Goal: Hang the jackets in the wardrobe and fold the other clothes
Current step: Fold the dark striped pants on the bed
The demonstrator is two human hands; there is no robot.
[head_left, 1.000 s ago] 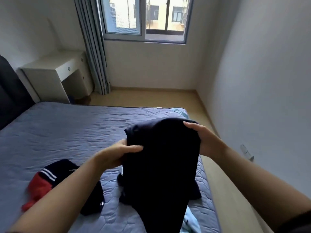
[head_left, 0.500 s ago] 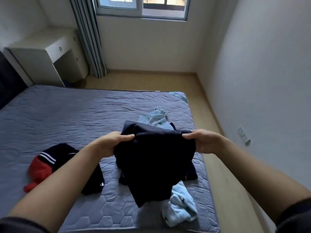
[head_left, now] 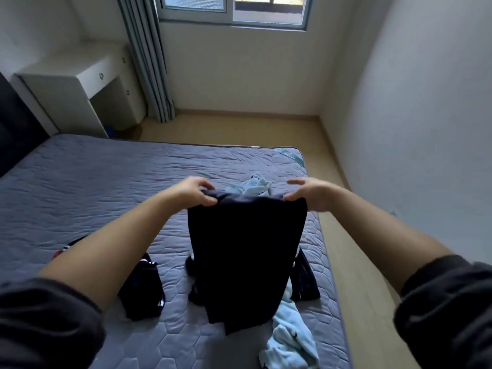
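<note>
While I watch through the head camera, I count two hands on one piece of clothing. The left hand [head_left: 195, 192] and the right hand [head_left: 306, 195] each pinch a top corner of a dark navy garment [head_left: 245, 257], thumbs under the edge and fingers curled over it.

Other counts:
- One bed [head_left: 111, 182], with a quilted grey cover.
- One light blue garment [head_left: 290, 339], crumpled near the bed's right edge. More light blue cloth shows just beyond the navy garment's top edge, and I cannot tell if it is the same piece.
- One dark bundle [head_left: 143, 291] with small white marks, lying on the cover beside my left forearm.
- One dark flap [head_left: 304, 280] at the held garment's right side. I cannot tell whether it is a separate piece.
- One white desk [head_left: 72, 86], one grey curtain [head_left: 149, 62] and one window [head_left: 234, 9] on the far side of the room.

The navy garment is plain, almost black, with no print visible. It is held up over the right part of the bed. Its top edge is stretched level from left to right between the hands. Its long axis hangs down from that edge toward me, and the cloth narrows to an uneven point at the bottom, which appears to reach the cover.
</note>
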